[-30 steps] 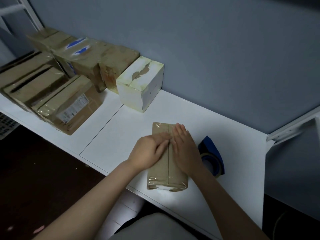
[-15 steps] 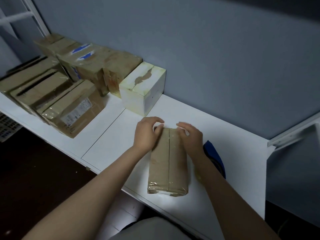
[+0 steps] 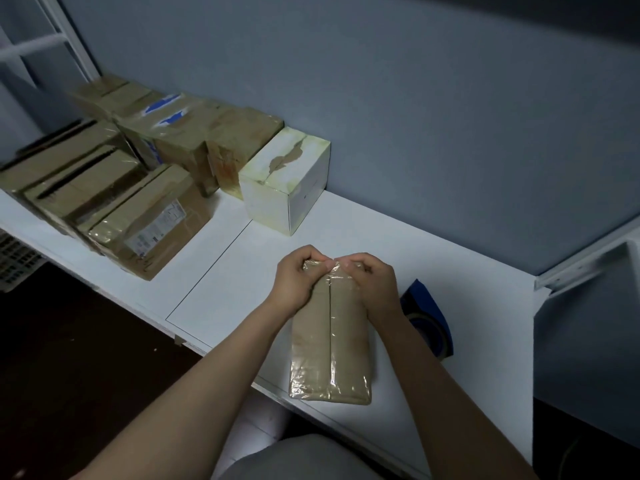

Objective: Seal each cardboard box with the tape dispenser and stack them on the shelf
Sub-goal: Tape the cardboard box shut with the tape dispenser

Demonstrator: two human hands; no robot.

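Brought the left hand (image 3: 297, 279) and right hand (image 3: 374, 286) together at the far end of the box (image 3: 331, 344) since a moment ago, knuckles almost touching. Grip that taped end with the curled fingers of both. Lies flat on the white table (image 3: 239, 271), from under the hands back toward the body, with the blue tape dispenser (image 3: 429, 308) just right of the right wrist and a white box (image 3: 277, 190) beyond the left hand.

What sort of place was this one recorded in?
Most likely a small packing or storage room. A white shelf runs along a bare grey wall, taped cardboard boxes are lined up on it, and the left hand and right hand grip a brown box beside a blue tape dispenser.
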